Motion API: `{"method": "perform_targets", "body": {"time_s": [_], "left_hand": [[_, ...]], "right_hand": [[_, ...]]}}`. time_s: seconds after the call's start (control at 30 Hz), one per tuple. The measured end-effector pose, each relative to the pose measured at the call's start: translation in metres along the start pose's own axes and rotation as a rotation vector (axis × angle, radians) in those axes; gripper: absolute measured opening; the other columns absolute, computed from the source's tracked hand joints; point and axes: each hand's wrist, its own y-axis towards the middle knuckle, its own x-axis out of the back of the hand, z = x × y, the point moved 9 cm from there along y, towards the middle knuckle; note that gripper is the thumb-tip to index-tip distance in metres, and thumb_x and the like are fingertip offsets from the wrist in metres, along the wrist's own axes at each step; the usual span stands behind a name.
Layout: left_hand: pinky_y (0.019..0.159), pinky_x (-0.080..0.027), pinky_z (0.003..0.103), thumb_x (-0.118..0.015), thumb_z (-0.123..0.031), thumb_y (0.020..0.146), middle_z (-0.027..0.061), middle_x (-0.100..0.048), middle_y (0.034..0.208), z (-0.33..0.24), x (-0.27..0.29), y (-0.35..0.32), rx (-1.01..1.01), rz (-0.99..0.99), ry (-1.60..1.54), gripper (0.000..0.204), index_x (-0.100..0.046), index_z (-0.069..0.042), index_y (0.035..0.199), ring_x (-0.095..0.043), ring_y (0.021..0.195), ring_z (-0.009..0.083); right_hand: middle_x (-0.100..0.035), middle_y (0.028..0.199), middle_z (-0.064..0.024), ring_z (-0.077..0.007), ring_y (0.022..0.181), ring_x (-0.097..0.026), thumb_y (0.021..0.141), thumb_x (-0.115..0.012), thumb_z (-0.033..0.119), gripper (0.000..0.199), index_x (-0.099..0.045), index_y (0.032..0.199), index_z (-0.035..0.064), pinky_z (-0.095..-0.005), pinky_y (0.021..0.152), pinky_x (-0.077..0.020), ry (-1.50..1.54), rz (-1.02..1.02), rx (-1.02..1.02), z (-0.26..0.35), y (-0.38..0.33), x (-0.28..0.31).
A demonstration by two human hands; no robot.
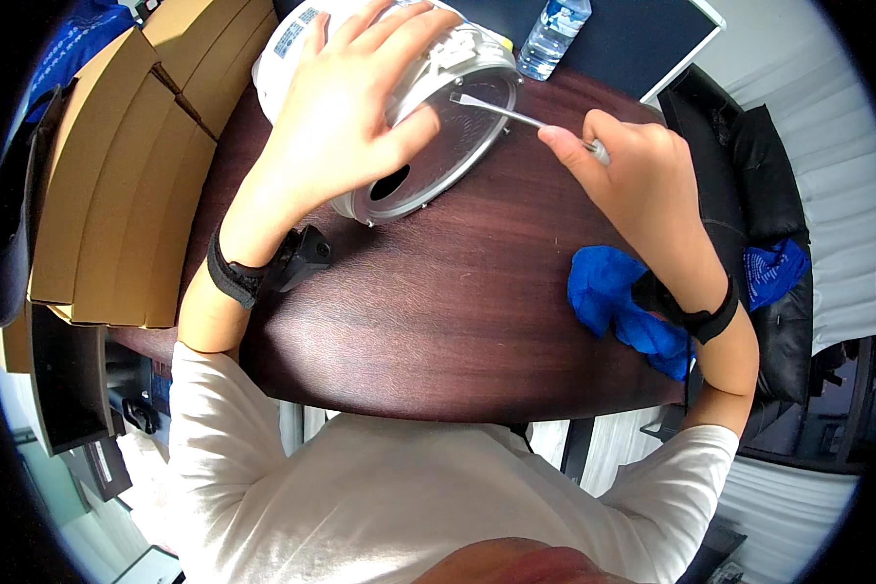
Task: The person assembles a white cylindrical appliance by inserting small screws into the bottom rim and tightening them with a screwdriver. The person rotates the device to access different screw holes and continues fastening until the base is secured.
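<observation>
A white rounded appliance (287, 68) leans on its side at the far middle of the table. Its round end, with a silver rim (428, 201) and small pegs around it, faces me. My left hand (355, 112) clasps it from above, fingers spread over the housing and thumb reaching past the rim. In my right hand (633, 165) is a flat-blade screwdriver (504, 112), fingers wrapped round its handle. The blade points left, in front of the round end near its upper edge; whether it touches cannot be made out.
Cardboard boxes (131, 185) stand along the left side. At the back is a water bottle (553, 39) beside a dark panel (642, 39). A blue cloth (603, 287) lies near my right forearm on the dark wooden table (428, 321). Beyond the right edge is a black sofa (774, 185).
</observation>
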Motion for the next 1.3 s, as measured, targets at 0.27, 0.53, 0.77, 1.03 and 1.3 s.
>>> {"method": "perform_targets", "body": {"time_s": [0.27,0.53,0.77,1.03,1.3], "left_hand": [[0.112,-0.021,0.059,-0.058,-0.022,0.072,0.0162,-0.051,0.138,0.0,0.001,0.0,-0.024,0.002,0.001,0.065,-0.049,-0.011,0.136,-0.038,0.136,0.0384],[0.112,-0.021,0.059,-0.058,-0.022,0.072,0.0149,-0.05,0.139,0.0,0.001,-0.001,-0.015,0.002,0.015,0.065,-0.05,-0.011,0.136,-0.037,0.137,0.0378],[0.111,-0.021,0.061,-0.059,-0.022,0.073,0.0139,-0.05,0.14,0.001,-0.001,-0.002,-0.011,-0.001,0.026,0.065,-0.05,-0.012,0.136,-0.037,0.137,0.0374],[0.111,-0.023,0.059,-0.059,-0.021,0.071,0.015,-0.051,0.138,-0.001,-0.001,-0.002,-0.022,-0.024,0.051,0.067,-0.049,-0.011,0.136,-0.039,0.135,0.0385],[0.109,-0.024,0.062,-0.058,-0.023,0.072,0.0158,-0.051,0.137,-0.004,-0.002,-0.002,-0.008,-0.045,0.109,0.067,-0.048,-0.011,0.136,-0.04,0.134,0.0382]], "right_hand": [[-0.052,0.045,-0.0122,-0.0285,0.041,-0.058,0.083,-0.07,0.045,0.046,-0.057,0.059,0.0082,-0.0344,0.039,-0.0453,-0.113,0.0,0.05,0.001,0.005,0.006],[-0.053,0.046,-0.0126,-0.0277,0.042,-0.058,0.084,-0.07,0.044,0.046,-0.057,0.059,0.007,-0.034,0.039,-0.0454,-0.081,0.022,0.047,0.002,0.006,0.01],[-0.052,0.046,-0.0122,-0.0276,0.043,-0.059,0.083,-0.07,0.044,0.047,-0.057,0.058,0.0068,-0.0333,0.04,-0.0455,-0.154,0.014,0.094,0.006,0.01,0.012],[-0.052,0.046,-0.0108,-0.0274,0.043,-0.058,0.084,-0.068,0.047,0.048,-0.058,0.059,0.0071,-0.0336,0.042,-0.046,-0.234,0.009,0.132,0.011,0.013,0.015],[-0.053,0.048,-0.009,-0.0257,0.043,-0.058,0.083,-0.066,0.05,0.048,-0.06,0.06,0.0079,-0.0326,0.043,-0.0464,-0.327,-0.005,0.197,0.016,0.02,0.024]]}}
